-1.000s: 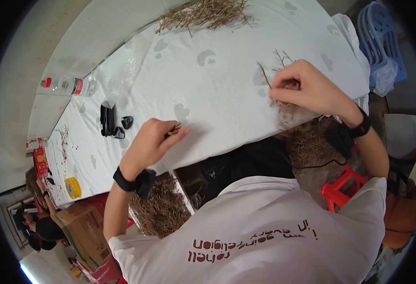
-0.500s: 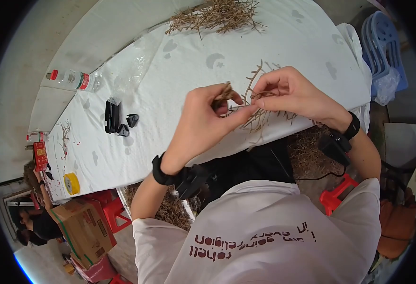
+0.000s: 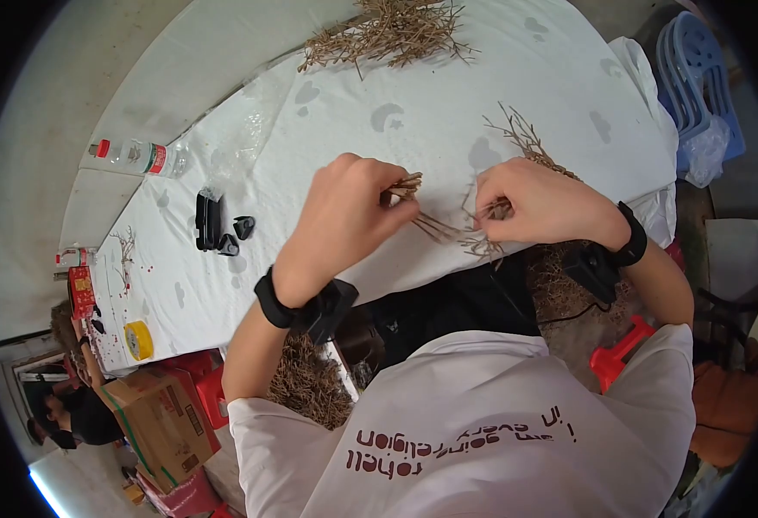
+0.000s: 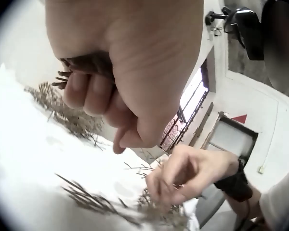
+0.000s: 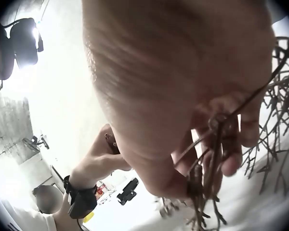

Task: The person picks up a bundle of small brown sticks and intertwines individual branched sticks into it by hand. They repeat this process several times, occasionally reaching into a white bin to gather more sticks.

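My left hand (image 3: 343,214) is curled round a small bundle of dry twigs (image 3: 408,184), whose cut ends stick out by the index finger. In the left wrist view, the ends (image 4: 62,80) poke out past the curled fingers. My right hand (image 3: 547,205) pinches a branching dry twig (image 5: 214,166) between thumb and fingers, seen close up in the right wrist view. Thin stems (image 3: 435,227) span the gap between the two hands above the table's near edge. More branched twigs (image 3: 526,138) lie just beyond the right hand.
A heap of dry twigs (image 3: 396,33) lies at the table's far side. To the left are a black case (image 3: 207,220), a plastic bottle (image 3: 137,157) and yellow tape (image 3: 139,340). Below the edge sit more twigs (image 3: 310,380) and a red stool (image 3: 618,354). Another person (image 3: 81,414) is at far left.
My left hand came in from the left with its bundle and met the right hand over the twigs. Now the hands have drawn slightly apart, the right one lower than before.
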Demonstrator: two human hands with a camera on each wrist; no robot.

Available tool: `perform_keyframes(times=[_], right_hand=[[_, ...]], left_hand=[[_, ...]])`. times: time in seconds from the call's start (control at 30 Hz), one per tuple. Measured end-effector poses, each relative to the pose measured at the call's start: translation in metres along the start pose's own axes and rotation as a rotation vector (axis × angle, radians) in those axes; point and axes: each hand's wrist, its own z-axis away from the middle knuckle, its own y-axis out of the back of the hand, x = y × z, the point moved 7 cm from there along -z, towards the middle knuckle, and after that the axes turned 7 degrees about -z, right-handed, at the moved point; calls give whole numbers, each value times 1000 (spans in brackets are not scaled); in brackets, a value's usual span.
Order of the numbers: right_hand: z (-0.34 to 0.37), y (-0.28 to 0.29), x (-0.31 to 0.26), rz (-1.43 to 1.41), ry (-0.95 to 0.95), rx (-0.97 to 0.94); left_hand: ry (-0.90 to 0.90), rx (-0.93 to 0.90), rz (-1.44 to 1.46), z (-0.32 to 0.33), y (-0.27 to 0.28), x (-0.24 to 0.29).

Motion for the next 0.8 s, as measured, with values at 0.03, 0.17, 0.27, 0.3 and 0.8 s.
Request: perform_keyframes(times=[0.03,0.17,0.27,0.3,0.8], right_hand=[[0,-1,0,-2,0,0],[-2,0,-8,-178,56,-11],[-7,6,-3,-285,51,-40],[-7,7,-1,-287,50,-35],[-13,9,-9,-640,65,34]], left_hand=[[-55,60,-10,0,5,2],[118,77,61,-5,11,-5],[163,24,115,0,10,-7],[188,0,141,2,9,-9],[61,7,503,15,3,-11]])
